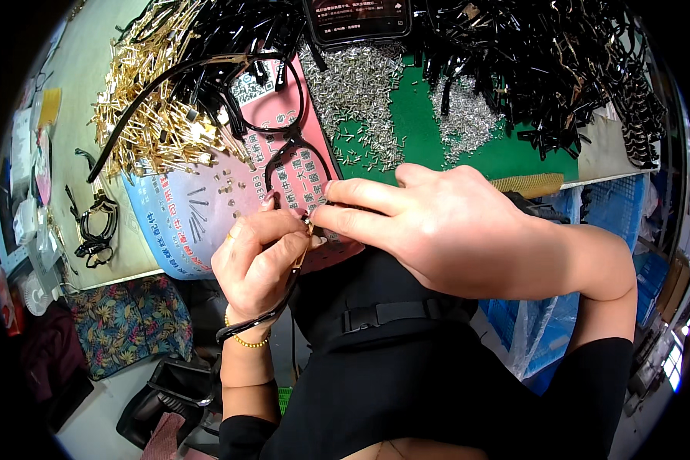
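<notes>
A pair of black eyeglass frames point(293, 139) is held upright over the mat between my two hands, its lens rims one above the other. One long black temple arm point(152, 86) stretches out to the far left. The other temple arm point(262, 316), black with gold, runs down past my left wrist. My left hand point(254, 257) is closed around this arm near the hinge. My right hand point(456, 234) reaches in from the right, index and middle fingers extended to the same hinge corner; its thumb is mostly hidden. Any small part between the fingertips is too small to make out.
Gold temple cores point(149, 115) are heaped at the far left, black temple arms point(514, 46) at the far right. Small silver screws point(360, 92) cover part of a green mat point(418, 126). A phone point(360, 21) stands at the back. Assembled frames point(97, 230) lie left of the printed mat point(157, 222).
</notes>
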Demonstrator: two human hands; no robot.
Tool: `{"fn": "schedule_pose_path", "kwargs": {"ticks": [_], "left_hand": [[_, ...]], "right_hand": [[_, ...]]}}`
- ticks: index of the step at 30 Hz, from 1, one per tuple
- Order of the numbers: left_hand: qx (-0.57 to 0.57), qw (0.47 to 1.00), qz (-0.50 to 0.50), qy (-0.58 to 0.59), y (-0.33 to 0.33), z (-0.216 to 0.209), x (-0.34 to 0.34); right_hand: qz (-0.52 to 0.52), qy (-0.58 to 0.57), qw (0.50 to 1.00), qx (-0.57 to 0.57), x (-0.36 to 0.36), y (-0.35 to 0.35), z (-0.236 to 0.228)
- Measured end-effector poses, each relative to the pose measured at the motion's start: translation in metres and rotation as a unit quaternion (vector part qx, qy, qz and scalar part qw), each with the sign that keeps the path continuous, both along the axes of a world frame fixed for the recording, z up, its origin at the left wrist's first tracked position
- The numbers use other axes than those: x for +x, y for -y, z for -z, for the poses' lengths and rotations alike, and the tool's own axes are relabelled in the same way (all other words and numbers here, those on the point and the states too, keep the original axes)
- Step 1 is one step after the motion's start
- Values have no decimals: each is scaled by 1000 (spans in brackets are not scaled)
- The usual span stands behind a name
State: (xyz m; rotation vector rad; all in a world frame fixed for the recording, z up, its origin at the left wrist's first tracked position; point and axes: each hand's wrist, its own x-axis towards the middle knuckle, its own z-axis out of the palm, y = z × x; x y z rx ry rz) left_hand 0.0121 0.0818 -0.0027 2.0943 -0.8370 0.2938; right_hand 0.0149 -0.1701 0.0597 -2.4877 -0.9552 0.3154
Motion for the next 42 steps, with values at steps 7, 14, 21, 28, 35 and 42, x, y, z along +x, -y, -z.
{"fn": "schedule_pose_path", "kwargs": {"ticks": [7, 14, 21, 28, 35, 42], "left_hand": [[-60, 998, -15, -22, 0, 13, -3], [-31, 999, -32, 28, -2, -14, 0], [-131, 915, -341, -173, -60, -103, -14], [302, 789, -535, 8, -128, -56, 55], [356, 876, -320, 56, -257, -52, 63], [371, 852, -316, 191, -241, -36, 51]], "right_hand": [[-7, 188, 982, -33, 0, -7, 18], [33, 82, 995, -35, 1, -1, -14], [200, -282, 923, 168, -14, 13, -17], [245, -320, 889, 218, -20, 14, 0], [241, -308, 899, 195, -14, 11, -7], [231, -267, 908, 224, -23, 13, -1]]}}
